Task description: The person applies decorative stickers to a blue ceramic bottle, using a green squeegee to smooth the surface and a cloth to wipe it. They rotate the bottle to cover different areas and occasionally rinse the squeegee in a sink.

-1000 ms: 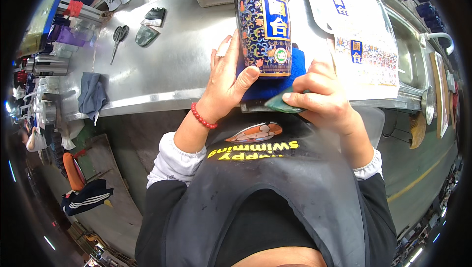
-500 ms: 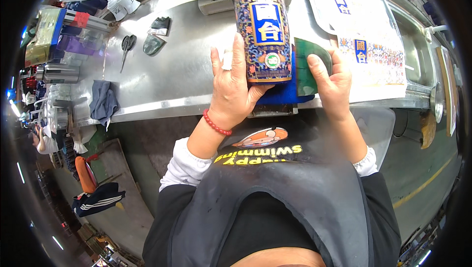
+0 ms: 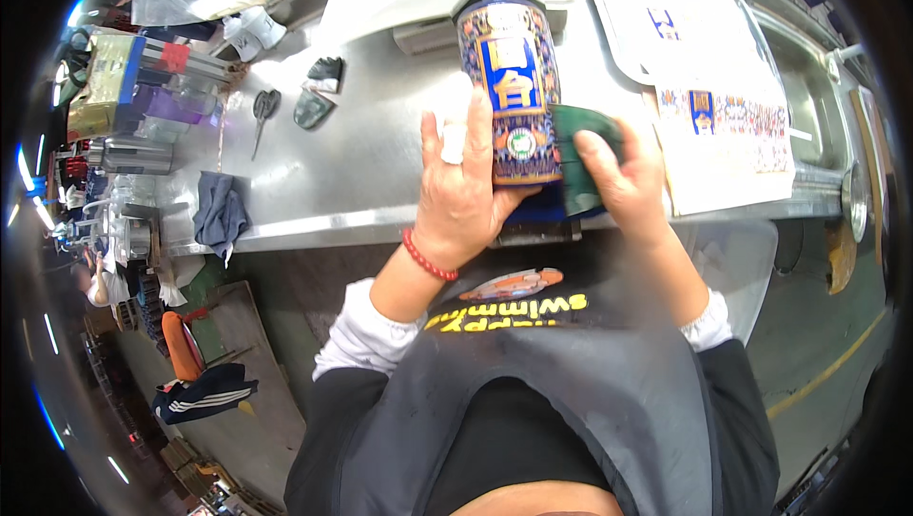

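Head view shows you the patterned blue bottle (image 3: 518, 150) lying between your hands, neck pointing away from you. Your left hand (image 3: 459, 188) rests against its left side, fingers spread, thumb at its base. Your right hand (image 3: 630, 174) is closed around a green scraper (image 3: 580, 169), pinching it at the bottle's right side. Beyond your left hand, on the metal table (image 3: 371, 145), lie black scissors (image 3: 263, 115); left of that hand, a grey cloth (image 3: 219, 212) hangs over the edge. Patterned sheets (image 3: 728, 150) lie right of your right hand.
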Demonstrator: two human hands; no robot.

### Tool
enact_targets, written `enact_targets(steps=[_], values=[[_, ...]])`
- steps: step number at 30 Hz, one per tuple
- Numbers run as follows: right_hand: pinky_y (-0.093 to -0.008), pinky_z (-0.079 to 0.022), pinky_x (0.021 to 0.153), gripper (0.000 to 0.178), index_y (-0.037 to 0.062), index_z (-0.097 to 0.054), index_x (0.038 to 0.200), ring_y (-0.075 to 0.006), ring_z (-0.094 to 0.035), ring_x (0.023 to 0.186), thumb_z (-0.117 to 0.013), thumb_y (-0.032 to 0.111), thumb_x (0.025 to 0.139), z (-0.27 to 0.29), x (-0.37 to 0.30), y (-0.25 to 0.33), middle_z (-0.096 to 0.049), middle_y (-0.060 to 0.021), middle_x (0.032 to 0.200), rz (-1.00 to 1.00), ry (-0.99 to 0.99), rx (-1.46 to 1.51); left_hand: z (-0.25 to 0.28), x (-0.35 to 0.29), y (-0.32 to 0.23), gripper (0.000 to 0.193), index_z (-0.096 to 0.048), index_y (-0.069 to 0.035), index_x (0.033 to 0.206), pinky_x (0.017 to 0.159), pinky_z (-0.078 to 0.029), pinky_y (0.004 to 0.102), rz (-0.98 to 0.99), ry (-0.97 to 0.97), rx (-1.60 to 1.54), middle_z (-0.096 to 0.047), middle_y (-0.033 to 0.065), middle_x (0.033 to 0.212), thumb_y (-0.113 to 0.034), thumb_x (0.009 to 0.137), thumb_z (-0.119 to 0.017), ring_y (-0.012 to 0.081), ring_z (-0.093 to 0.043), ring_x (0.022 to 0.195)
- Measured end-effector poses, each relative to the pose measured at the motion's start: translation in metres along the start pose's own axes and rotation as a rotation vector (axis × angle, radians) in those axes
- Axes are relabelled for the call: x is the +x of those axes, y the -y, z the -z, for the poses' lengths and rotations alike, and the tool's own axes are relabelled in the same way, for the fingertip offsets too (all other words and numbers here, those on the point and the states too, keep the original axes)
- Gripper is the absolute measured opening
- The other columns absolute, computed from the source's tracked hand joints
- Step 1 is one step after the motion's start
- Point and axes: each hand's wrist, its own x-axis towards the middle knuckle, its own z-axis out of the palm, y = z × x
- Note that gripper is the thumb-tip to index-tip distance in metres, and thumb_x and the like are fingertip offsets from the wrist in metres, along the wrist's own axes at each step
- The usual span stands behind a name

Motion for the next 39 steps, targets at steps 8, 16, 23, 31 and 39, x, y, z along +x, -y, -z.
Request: enact_targets(steps=[8, 16, 23, 31, 39], values=[[-0.0266, -0.052, 0.07, 0.018, -0.0009, -0.068, 0.104, -0.0104, -0.064, 0.077, -0.072, 0.015, 0.095, 0.002, 0.0, -0.014, -0.071, -0.0052, 0.086, -0.073, 0.031, 0.147, 0.012, 0.002, 0.006, 0.118, -0.009, 0.004, 0.161, 0.121, -0.012, 0.0637, 0.047, 0.141, -0.013, -0.038, 0.0307, 0.154, -0.045, 0.082, -0.08, 0.0476, -0.031, 0.148], [-0.0267, -0.051, 0.07, 0.019, 0.0001, -0.064, 0.105, -0.0079, -0.062, 0.078, -0.071, 0.016, 0.097, 0.015, 0.006, -0.022, -0.07, -0.0052, 0.09, -0.184, 0.004, 0.286, 0.025, 0.032, -0.001, 0.102, -0.032, -0.009, 0.16, 0.124, -0.007, 0.0599, -0.28, 0.181, 0.211, -0.047, 0.0134, 0.154, -0.034, 0.075, -0.082, 0.0393, -0.029, 0.152], [-0.0324, -0.054, 0.066, 0.023, 0.0006, -0.068, 0.104, -0.0157, -0.068, 0.073, -0.075, 0.015, 0.087, -0.001, 0.112, 0.071, -0.071, -0.0112, 0.084, 0.354, 0.657, -0.549, 0.009, 0.012, -0.003, 0.115, -0.028, 0.005, 0.156, 0.12, -0.011, 0.0648, 0.073, -0.035, -0.074, -0.046, 0.0252, 0.15, -0.035, 0.068, -0.09, 0.0525, -0.03, 0.146], [-0.0341, -0.056, 0.072, 0.019, 0.0064, -0.07, 0.109, -0.02, -0.072, 0.077, -0.07, 0.014, 0.092, -0.015, 0.133, 0.069, -0.074, -0.0126, 0.086, 0.458, 0.747, -0.469, 0.008, 0.005, -0.005, 0.111, -0.032, 0.006, 0.154, 0.115, -0.013, 0.0735, 0.115, -0.037, -0.012, -0.044, 0.0228, 0.152, -0.042, 0.072, -0.087, 0.0511, -0.033, 0.143], [-0.0333, -0.056, 0.075, 0.028, 0.0009, -0.068, 0.105, -0.0189, -0.072, 0.084, -0.075, 0.024, 0.091, -0.018, 0.043, 0.037, -0.074, -0.0128, 0.091, 0.282, 0.197, -0.257, -0.001, -0.006, 0.009, 0.11, -0.028, 0.009, 0.154, 0.115, -0.009, 0.0737, 0.116, 0.039, -0.059, -0.044, 0.0254, 0.152, -0.061, 0.082, -0.073, 0.05, -0.031, 0.146]])
